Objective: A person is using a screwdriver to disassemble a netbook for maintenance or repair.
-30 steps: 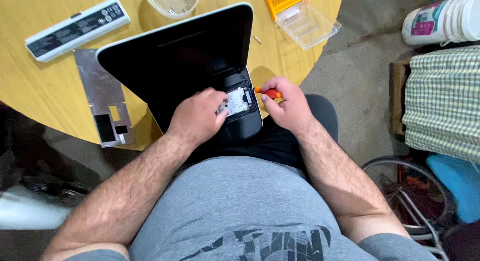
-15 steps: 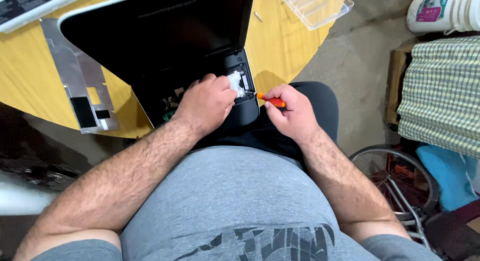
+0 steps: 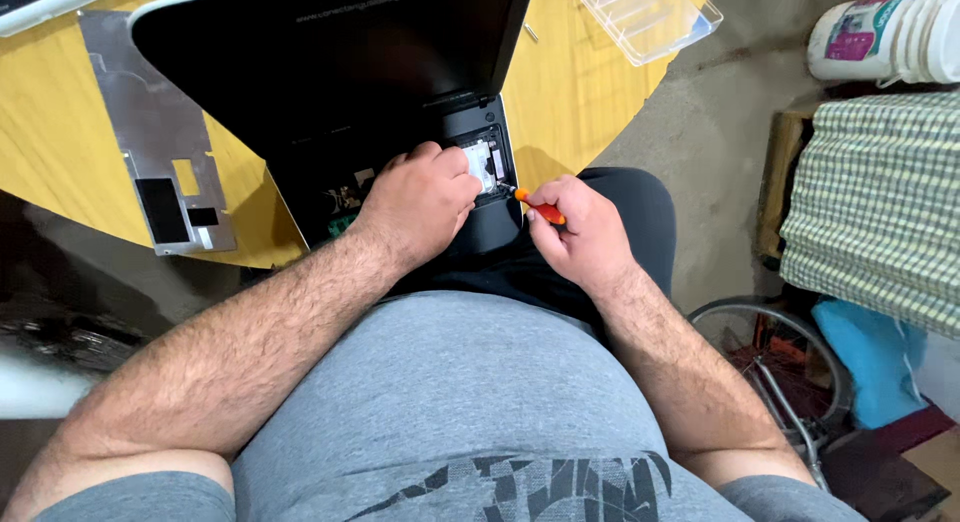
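Your left hand (image 3: 420,207) lies palm down on the open black laptop (image 3: 330,92), fingers bent over the small silver part (image 3: 482,165) in its near right corner; whether they pinch it, I cannot tell. Your right hand (image 3: 580,232), just right of that corner, is closed round an orange-handled screwdriver (image 3: 535,210), tip at the part. Left of the laptop lies a grey metal plate (image 3: 150,142); beyond its right edge, a clear plastic box (image 3: 650,12).

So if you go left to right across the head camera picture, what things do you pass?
Metal plate → left hand → screwdriver → right hand → checked cloth
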